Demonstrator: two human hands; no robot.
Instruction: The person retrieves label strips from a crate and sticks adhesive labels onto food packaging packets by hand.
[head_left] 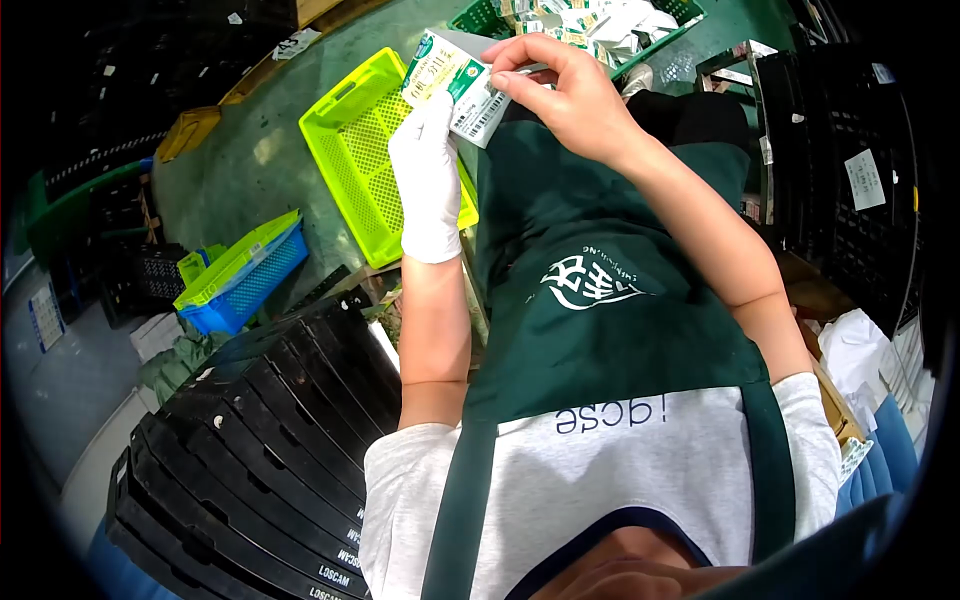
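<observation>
In front of me, above the dark green apron [600, 230], I see a flat packaging bag [437, 72] with green, yellow and white print and a barcode. My left hand [428, 170], in a white glove, grips its lower left side. Bare, my right hand [565, 90] has thumb and fingertips closed on its right edge. Below and left of the hands lies a bright yellow-green crate [335, 150] with a perforated bottom. Farther out, a dark green basket [680, 35] is filled with several similar printed bags [590, 22].
Black folded crates [250, 430] stand in a row at the lower left. A blue crate [255, 275] with a yellow-green one on it sits to the left. Black crates [840, 150] rise at the right, near crumpled white paper [855, 350].
</observation>
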